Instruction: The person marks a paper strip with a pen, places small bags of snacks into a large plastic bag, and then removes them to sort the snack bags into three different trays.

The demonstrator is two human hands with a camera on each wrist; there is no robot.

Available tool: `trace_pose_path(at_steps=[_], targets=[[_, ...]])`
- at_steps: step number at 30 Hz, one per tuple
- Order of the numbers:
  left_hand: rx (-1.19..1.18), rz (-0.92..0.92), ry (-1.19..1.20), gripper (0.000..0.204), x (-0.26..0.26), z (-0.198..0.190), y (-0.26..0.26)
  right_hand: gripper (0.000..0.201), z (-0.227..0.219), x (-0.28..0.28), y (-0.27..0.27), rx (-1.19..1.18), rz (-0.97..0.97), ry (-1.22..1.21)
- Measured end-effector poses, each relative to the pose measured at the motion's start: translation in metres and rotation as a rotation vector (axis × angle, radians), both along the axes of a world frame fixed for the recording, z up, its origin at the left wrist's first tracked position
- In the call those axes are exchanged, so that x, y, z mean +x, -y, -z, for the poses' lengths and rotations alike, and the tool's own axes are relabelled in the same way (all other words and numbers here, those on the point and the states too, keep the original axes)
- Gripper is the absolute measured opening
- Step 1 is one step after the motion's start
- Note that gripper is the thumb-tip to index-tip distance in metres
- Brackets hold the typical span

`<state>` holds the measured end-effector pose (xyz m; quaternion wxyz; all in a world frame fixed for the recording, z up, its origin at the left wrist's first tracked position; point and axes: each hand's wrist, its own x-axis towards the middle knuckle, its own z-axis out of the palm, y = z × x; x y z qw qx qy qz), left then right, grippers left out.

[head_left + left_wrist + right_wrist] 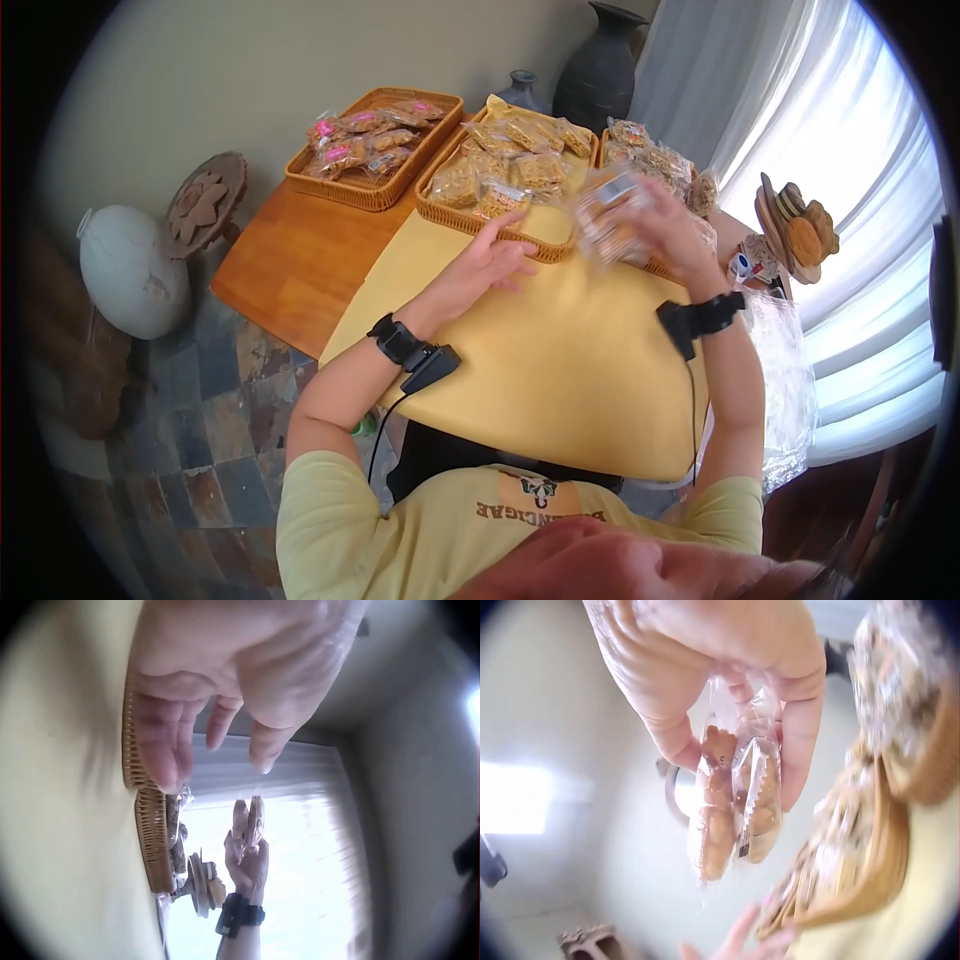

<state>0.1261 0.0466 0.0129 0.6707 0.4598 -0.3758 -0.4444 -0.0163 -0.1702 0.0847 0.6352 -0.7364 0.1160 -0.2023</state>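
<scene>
My right hand point(668, 235) pinches two clear-wrapped brown pastries point(716, 806) side by side, raised in front of the baskets. In the right wrist view the thumb and fingers grip their wrappers from the two sides, and the packets hang downward. The left hand point(485, 268) holds nothing, its fingers loosely bent by the front of the middle wicker basket point(450, 213). Inside that basket lie several packaged crispy snacks point(540, 172), with a bare patch toward its front right. The right wicker basket point(930, 769) stands partly behind the right hand, filled with wrapped snacks point(660, 160).
A third wicker basket point(375, 197) with pink-labelled packets point(345, 150) stands at the left on the wooden table point(300, 260). A yellow cloth point(520, 380) covers the near part. Dark vases point(600, 70) rise behind. A wooden ornament point(797, 230) and a plastic bag point(785, 380) are at the right.
</scene>
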Motion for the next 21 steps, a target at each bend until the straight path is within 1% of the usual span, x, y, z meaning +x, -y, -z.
trace_pose_path(at_steps=[2,3,5,6,8,9,10,11,12,13,14,15,16,18,19,21], targets=[[-0.225,0.060,-0.288,0.044,-0.008,0.000,0.006,0.054,0.016,0.017,-0.046,-0.002,-0.180,-0.140],[-0.226,0.056,-0.280,0.044,-0.008,-0.002,0.004,0.054,0.021,0.024,-0.056,-0.003,-0.185,-0.132],[-0.202,-0.125,-0.263,0.045,-0.006,-0.010,0.000,0.052,0.028,0.036,-0.067,0.084,-0.259,-0.136],[-0.200,-0.134,-0.253,0.045,-0.002,-0.013,-0.006,0.052,0.026,0.037,-0.067,0.086,-0.269,-0.127],[-0.160,-0.217,-0.239,0.042,0.018,-0.021,-0.021,0.049,0.019,0.033,-0.059,0.217,-0.272,-0.069],[-0.195,-0.283,-0.213,0.035,0.039,-0.014,-0.021,0.043,0.016,0.028,-0.053,0.194,-0.258,-0.072],[-0.220,-0.352,-0.146,0.035,0.063,-0.013,-0.023,0.043,0.017,0.021,-0.046,0.198,-0.264,-0.070],[-0.248,-0.419,-0.078,0.035,0.085,-0.017,-0.025,0.040,0.019,0.012,-0.039,0.174,-0.292,-0.125],[-0.256,-0.512,-0.099,0.034,0.101,-0.026,-0.027,0.038,0.022,0.003,-0.034,0.150,-0.315,-0.179],[-0.222,-0.615,-0.068,0.036,0.121,-0.034,-0.028,0.038,0.025,-0.007,-0.031,0.151,-0.314,-0.178],[-0.188,-0.657,0.008,0.040,0.145,-0.038,-0.030,0.035,0.030,-0.016,-0.029,0.089,-0.310,-0.256],[-0.221,-0.683,0.025,0.046,0.172,-0.034,-0.027,0.032,0.035,-0.026,-0.028,0.030,-0.303,-0.334],[-0.220,-0.676,0.024,0.046,0.190,-0.034,-0.028,0.032,0.040,-0.035,-0.025,0.031,-0.295,-0.334],[0.062,-0.907,0.054,0.048,0.211,-0.031,-0.029,0.029,0.051,-0.050,-0.019,-0.084,-0.292,-0.378],[0.057,-0.899,0.053,0.048,0.214,-0.026,-0.028,0.029,0.054,-0.057,-0.016,-0.087,-0.283,-0.379],[0.253,-1.139,0.302,0.042,0.220,-0.016,-0.026,0.028,0.060,-0.068,-0.009,-0.003,-0.155,-0.424]])
